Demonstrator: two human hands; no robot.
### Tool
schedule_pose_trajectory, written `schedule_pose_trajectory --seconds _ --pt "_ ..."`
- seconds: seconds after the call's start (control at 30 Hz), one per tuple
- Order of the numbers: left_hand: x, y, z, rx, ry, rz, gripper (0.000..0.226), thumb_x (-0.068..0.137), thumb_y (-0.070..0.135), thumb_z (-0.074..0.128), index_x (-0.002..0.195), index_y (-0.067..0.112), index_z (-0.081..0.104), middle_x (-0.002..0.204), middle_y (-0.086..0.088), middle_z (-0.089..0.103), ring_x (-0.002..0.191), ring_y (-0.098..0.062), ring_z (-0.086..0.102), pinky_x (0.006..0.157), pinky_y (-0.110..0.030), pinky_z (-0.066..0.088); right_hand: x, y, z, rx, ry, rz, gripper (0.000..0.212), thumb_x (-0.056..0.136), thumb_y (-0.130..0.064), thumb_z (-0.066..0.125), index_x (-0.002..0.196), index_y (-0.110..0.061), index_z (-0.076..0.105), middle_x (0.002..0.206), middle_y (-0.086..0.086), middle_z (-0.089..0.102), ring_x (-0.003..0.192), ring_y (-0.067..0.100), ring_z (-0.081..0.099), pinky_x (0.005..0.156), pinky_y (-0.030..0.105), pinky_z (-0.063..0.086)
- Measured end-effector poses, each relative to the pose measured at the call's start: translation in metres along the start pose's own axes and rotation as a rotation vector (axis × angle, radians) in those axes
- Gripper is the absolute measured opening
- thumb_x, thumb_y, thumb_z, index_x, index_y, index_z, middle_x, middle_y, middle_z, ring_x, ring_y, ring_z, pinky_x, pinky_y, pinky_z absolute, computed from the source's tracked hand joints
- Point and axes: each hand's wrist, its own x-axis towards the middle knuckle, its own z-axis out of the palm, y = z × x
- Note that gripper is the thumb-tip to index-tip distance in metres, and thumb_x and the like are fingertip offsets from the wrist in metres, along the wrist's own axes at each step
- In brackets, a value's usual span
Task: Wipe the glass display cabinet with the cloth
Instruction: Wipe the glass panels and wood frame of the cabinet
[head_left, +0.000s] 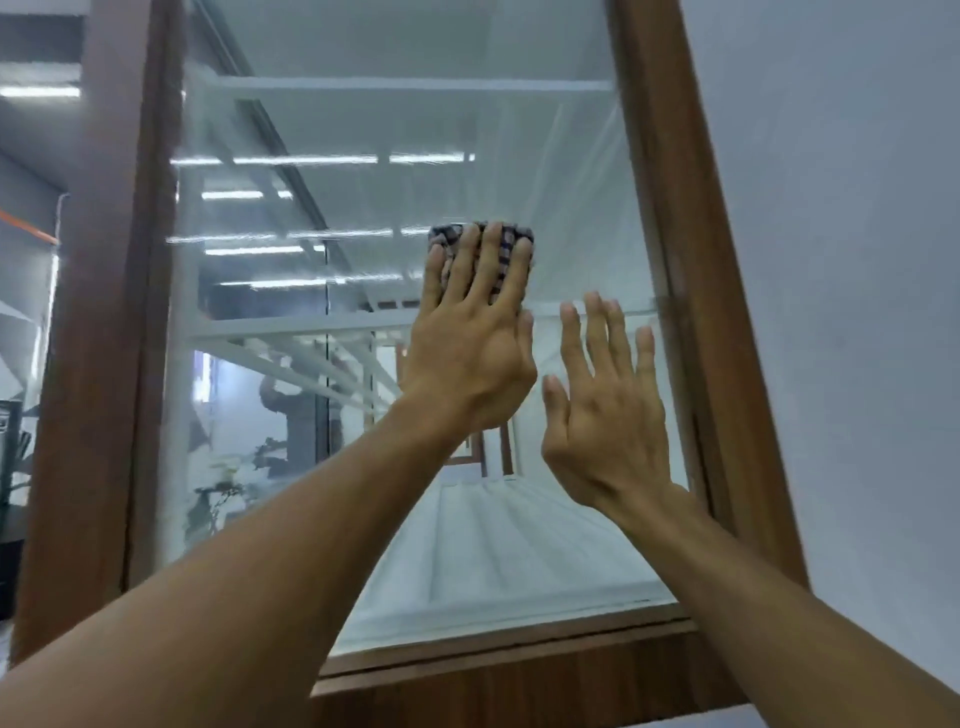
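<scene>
A tall glass display cabinet fills the view, its glass front (332, 130) set in a brown wooden frame (670, 171). My left hand (470, 338) lies flat with straight fingers on a folded checked cloth (451, 236), pressing it against the glass near the middle. Only the cloth's upper edge shows above and between the fingers. To the right and a little lower, my right hand (608, 410) is raised with straight, spread fingers at the glass; I cannot tell whether it touches the pane.
White shelves (415, 84) show inside the cabinet. The glass reflects ceiling lights (275, 160) and a room. A plain grey wall (841, 260) stands right of the frame. The wooden base (519, 670) runs below the glass.
</scene>
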Motion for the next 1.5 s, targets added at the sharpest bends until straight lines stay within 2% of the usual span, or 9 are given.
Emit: schedule_pose_trajectory --seconds 0.13,0.33,0.47,0.6,0.93,1.23,1.33,1.43,1.5 --pt "0.003 0.028 0.01 0.044 -0.099 0.353 0.063 0.105 0.041 0.009 0.164 0.025 -0.003 0.172 -0.004 -0.011 0.157 -0.019 -0.019 0.127 -0.043 -0.014 -0.024 0.022 -0.008 0.053 0.024 0.06 0.066 0.106 -0.04 0.021 0.163 -0.008 0.008 0.172 0.008 0.002 0.159 0.021 -0.005 0.129 0.046 0.0" --pt "0.042 0.07 0.014 0.046 -0.06 0.231 0.071 0.098 0.042 -0.002 0.165 0.021 -0.001 0.172 -0.008 -0.008 0.158 -0.023 -0.015 0.127 -0.046 -0.014 -0.055 0.026 -0.004 0.15 0.08 0.117 0.064 0.108 -0.031 0.034 0.163 -0.009 0.01 0.172 0.008 0.005 0.159 0.017 -0.001 0.129 0.033 0.001" --pt "0.029 0.077 0.018 0.055 -0.113 0.331 0.073 0.095 0.044 -0.006 0.164 0.02 -0.002 0.172 -0.005 -0.009 0.158 -0.021 -0.017 0.127 -0.045 -0.014 -0.063 0.028 -0.005 0.19 0.065 0.112 0.064 0.109 -0.034 0.033 0.163 -0.01 0.008 0.172 0.005 0.005 0.159 0.015 0.0 0.129 0.033 0.004" --pt "-0.01 0.05 0.012 0.01 -0.127 0.479 0.06 0.106 0.038 0.009 0.165 0.024 0.005 0.172 -0.002 -0.004 0.159 -0.018 -0.013 0.129 -0.044 -0.009 -0.065 0.029 -0.005 0.173 0.027 0.098 0.065 0.107 -0.033 0.028 0.162 -0.007 0.007 0.172 0.007 0.002 0.159 0.017 -0.001 0.129 0.035 0.004" --pt "-0.061 -0.029 0.001 -0.012 0.036 0.147 0.061 0.104 0.035 0.021 0.164 0.021 0.018 0.173 -0.005 0.007 0.16 -0.02 -0.002 0.13 -0.047 0.003 -0.02 -0.052 0.017 0.033 -0.004 -0.028 0.063 0.104 -0.03 0.021 0.161 -0.002 0.013 0.17 0.014 0.009 0.159 0.026 0.001 0.127 0.057 0.005" --pt "-0.1 -0.133 -0.027 -0.042 0.131 -0.151 0.061 0.105 0.037 0.019 0.164 0.022 0.015 0.173 -0.002 0.004 0.16 -0.015 -0.004 0.129 -0.039 -0.008 0.0 -0.131 0.037 0.034 -0.048 -0.156 0.068 0.1 -0.032 0.022 0.161 -0.003 0.011 0.17 0.014 0.005 0.159 0.029 -0.001 0.122 0.068 0.002" --pt "-0.128 -0.149 -0.029 -0.064 0.182 -0.274 0.061 0.105 0.037 0.02 0.165 0.024 0.012 0.173 0.001 0.002 0.159 -0.011 -0.007 0.126 -0.03 -0.015 -0.007 -0.128 0.038 0.035 -0.052 -0.154 0.067 0.102 -0.035 0.02 0.161 -0.005 0.01 0.171 0.012 0.002 0.159 0.026 -0.003 0.123 0.066 0.0" --pt "-0.152 -0.126 -0.02 -0.069 0.188 -0.354 0.062 0.106 0.036 0.021 0.165 0.023 0.008 0.174 -0.001 0.0 0.159 -0.013 -0.009 0.128 -0.039 -0.011 -0.016 -0.124 0.035 0.056 -0.06 -0.169 0.067 0.103 -0.036 0.023 0.162 -0.008 0.011 0.171 0.011 0.002 0.159 0.026 -0.004 0.125 0.059 -0.003" --pt "-0.155 -0.098 -0.013 -0.068 0.13 -0.225 0.062 0.106 0.035 0.023 0.165 0.019 0.011 0.173 -0.007 0.001 0.16 -0.019 -0.007 0.129 -0.047 -0.004 -0.023 -0.119 0.032 0.079 -0.07 -0.19 0.066 0.103 -0.035 0.022 0.163 -0.01 0.012 0.171 0.01 0.003 0.159 0.026 -0.003 0.127 0.054 -0.004"
